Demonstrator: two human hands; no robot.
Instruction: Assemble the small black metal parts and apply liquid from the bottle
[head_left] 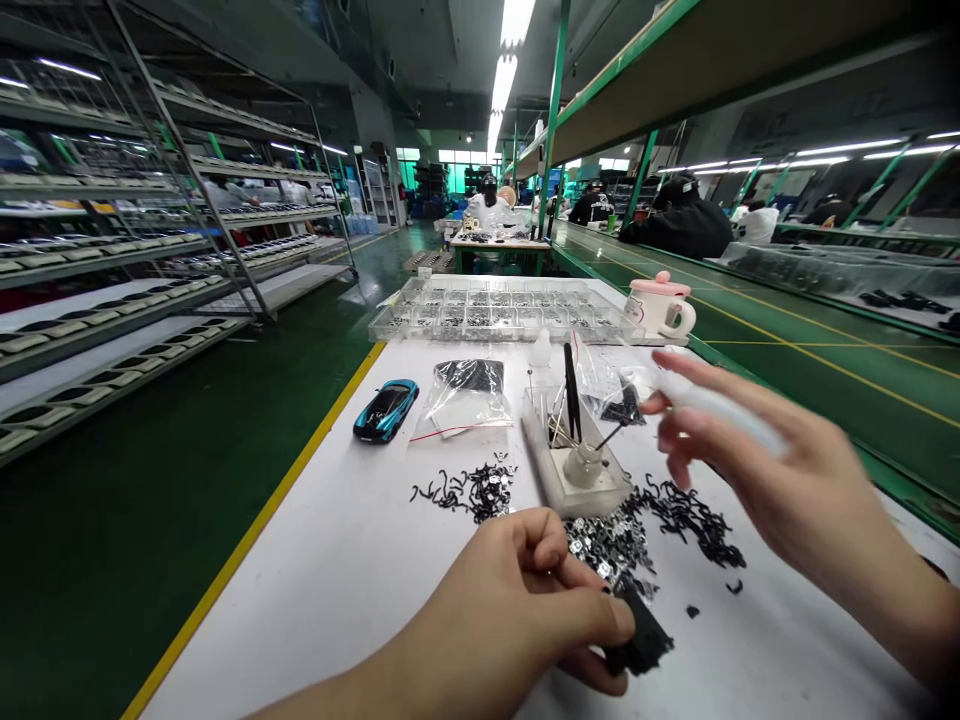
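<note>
Low in the view, my left hand [525,610] pinches a flat black plastic part [639,632] between thumb and fingers. My right hand [780,470], blurred by motion, is raised at the right with a whitish, translucent elongated thing [724,410] lying between thumb and forefinger; its exact kind is unclear. Under and beyond my left hand lies a heap of small shiny metal pieces [611,545]. Curved black pieces [697,525] are spread on the table below my right hand, and a mixed black and silver pile [487,490] lies to the left.
A white holder [540,460] with thin tools and a small glass jar [583,465] stands mid-table. Nearby are a blue toy car [386,410], a zip bag [465,400], a clear compartment box [495,310] and a lidded mug [658,305]. Racks [187,170] stand left.
</note>
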